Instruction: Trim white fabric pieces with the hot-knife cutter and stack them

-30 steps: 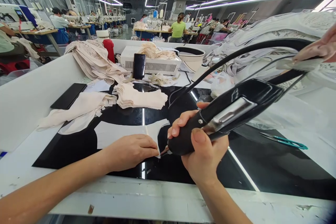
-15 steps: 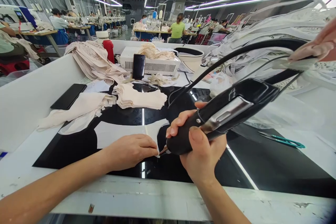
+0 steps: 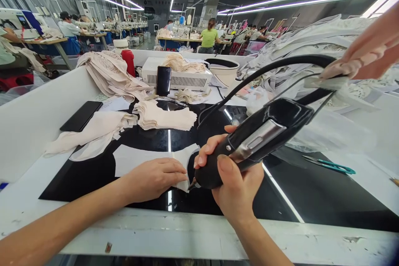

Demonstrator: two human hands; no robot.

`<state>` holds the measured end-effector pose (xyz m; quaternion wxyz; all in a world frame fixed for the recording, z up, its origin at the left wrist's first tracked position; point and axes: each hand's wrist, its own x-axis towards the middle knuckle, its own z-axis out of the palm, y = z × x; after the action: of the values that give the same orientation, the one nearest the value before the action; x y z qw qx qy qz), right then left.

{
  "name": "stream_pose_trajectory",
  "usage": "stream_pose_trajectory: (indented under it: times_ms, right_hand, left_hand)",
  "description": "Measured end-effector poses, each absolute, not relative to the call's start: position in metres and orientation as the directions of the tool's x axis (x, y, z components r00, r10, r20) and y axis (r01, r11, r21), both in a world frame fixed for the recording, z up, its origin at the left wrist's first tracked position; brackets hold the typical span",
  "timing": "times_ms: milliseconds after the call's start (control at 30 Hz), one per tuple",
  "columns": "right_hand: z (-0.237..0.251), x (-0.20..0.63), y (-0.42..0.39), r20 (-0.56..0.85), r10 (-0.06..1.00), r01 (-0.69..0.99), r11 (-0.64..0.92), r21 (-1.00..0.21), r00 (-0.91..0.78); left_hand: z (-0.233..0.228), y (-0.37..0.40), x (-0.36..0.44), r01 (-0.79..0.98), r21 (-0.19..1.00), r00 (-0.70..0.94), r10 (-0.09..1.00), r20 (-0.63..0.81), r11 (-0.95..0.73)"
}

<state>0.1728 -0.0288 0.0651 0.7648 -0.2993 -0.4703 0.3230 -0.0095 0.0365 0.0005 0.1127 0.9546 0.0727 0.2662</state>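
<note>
Currently right hand (image 3: 238,187) closed in full grip round black tool (image 3: 258,141), tip at four-o'clock corner of white cloth (image 3: 132,160). Cloth lying on counter (image 3: 156,230) under left hand (image 3: 152,181); thumb hidden, cannot tell whether pinching. Cream stack (image 3: 166,117) at cloth's twelve.

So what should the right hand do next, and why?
Perhaps the right hand should ease the black tool along the white fabric edge: the tool's tip is at the near corner, and the left hand rests on the fabric.
</note>
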Motion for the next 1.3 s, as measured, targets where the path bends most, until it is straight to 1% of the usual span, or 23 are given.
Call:
stream_pose_trajectory:
  times_ms: [167, 300, 400, 533, 667, 733, 900, 1033, 1133, 1300]
  right_hand:
    - [0.070, 0.178, -0.038, 0.517, 0.793, -0.223, 0.595, -0.772, 0.322]
    - [0.079, 0.194, -0.029, 0.538, 0.734, -0.145, 0.637, -0.757, 0.415]
    - [0.083, 0.206, -0.018, 0.539, 0.699, -0.094, 0.647, -0.757, 0.470]
    - [0.080, 0.214, -0.010, 0.549, 0.678, -0.042, 0.647, -0.761, 0.489]
    - [0.075, 0.215, -0.009, 0.569, 0.664, -0.038, 0.666, -0.745, 0.486]
    - [0.073, 0.216, -0.009, 0.578, 0.659, -0.037, 0.674, -0.738, 0.481]
    - [0.070, 0.219, -0.007, 0.577, 0.657, -0.008, 0.663, -0.748, 0.485]
    - [0.066, 0.221, -0.005, 0.558, 0.658, -0.005, 0.649, -0.761, 0.506]
    - [0.066, 0.220, -0.005, 0.555, 0.664, -0.021, 0.650, -0.759, 0.501]
    - [0.068, 0.218, -0.006, 0.565, 0.659, -0.013, 0.656, -0.754, 0.496]
  left_hand:
    - [0.011, 0.034, -0.015, 0.017, 0.323, 0.886, 0.164, 0.433, -0.946]
    - [0.025, 0.030, -0.021, -0.062, 0.402, 0.909, 0.114, 0.400, -0.914]
    - [0.031, 0.029, -0.022, -0.055, 0.417, 0.899, 0.137, 0.417, -0.907]
    - [0.038, 0.029, -0.016, 0.006, 0.350, 0.881, 0.171, 0.441, -0.937]
    - [0.042, 0.030, -0.002, 0.086, 0.264, 0.875, 0.200, 0.442, -0.961]
    - [0.041, 0.031, 0.006, 0.097, 0.205, 0.875, 0.181, 0.448, -0.974]
    - [0.030, 0.032, 0.028, 0.073, 0.038, 0.876, 0.083, 0.475, -0.997]
    - [0.023, 0.035, 0.040, 0.074, -0.065, 0.900, 0.039, 0.434, -0.995]
    - [0.019, 0.037, 0.044, 0.081, -0.102, 0.910, 0.032, 0.414, -0.992]
    - [0.012, 0.039, 0.042, 0.107, -0.113, 0.905, 0.049, 0.422, -0.988]
